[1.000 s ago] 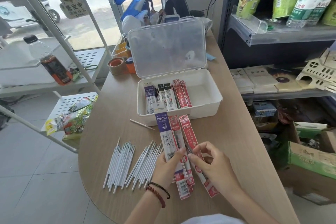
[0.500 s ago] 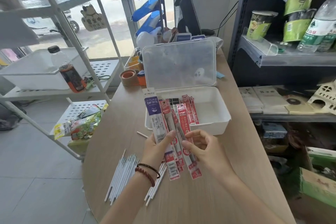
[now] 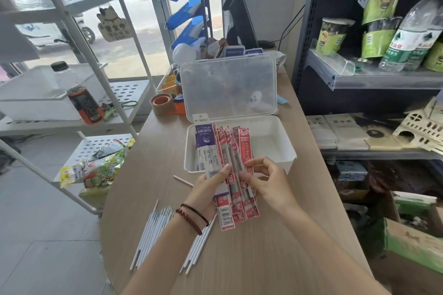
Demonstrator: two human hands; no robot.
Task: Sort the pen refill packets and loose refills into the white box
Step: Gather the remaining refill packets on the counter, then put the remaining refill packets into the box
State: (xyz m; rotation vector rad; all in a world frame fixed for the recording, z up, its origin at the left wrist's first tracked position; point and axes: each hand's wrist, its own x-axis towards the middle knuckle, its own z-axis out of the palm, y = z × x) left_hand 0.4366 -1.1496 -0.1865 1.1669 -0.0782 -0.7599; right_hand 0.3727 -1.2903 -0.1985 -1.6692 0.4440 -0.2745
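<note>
Both hands hold a fan of refill packets point(image 3: 227, 158) upright above the wooden table, just in front of the white box point(image 3: 282, 160). My left hand point(image 3: 207, 190) grips the purple-and-white packet and the red ones from the left. My right hand point(image 3: 266, 181) pinches the red packets from the right. The box stands with its clear lid point(image 3: 227, 86) raised; its left part is hidden behind the packets. Loose white refills point(image 3: 155, 230) lie in two heaps on the table under my left forearm. One single refill point(image 3: 183, 181) lies near the box's front left corner.
A tape roll point(image 3: 161, 103) and desk clutter stand behind the box. A white rack point(image 3: 96, 74) with a bottle and snack bags is at the left. Dark shelves point(image 3: 383, 79) with goods and cardboard boxes are at the right, close to the table's edge.
Both hands have lifted the packets off the table and carried them up toward the box, gathering them into a tighter upright bundle. The view has tilted upward.
</note>
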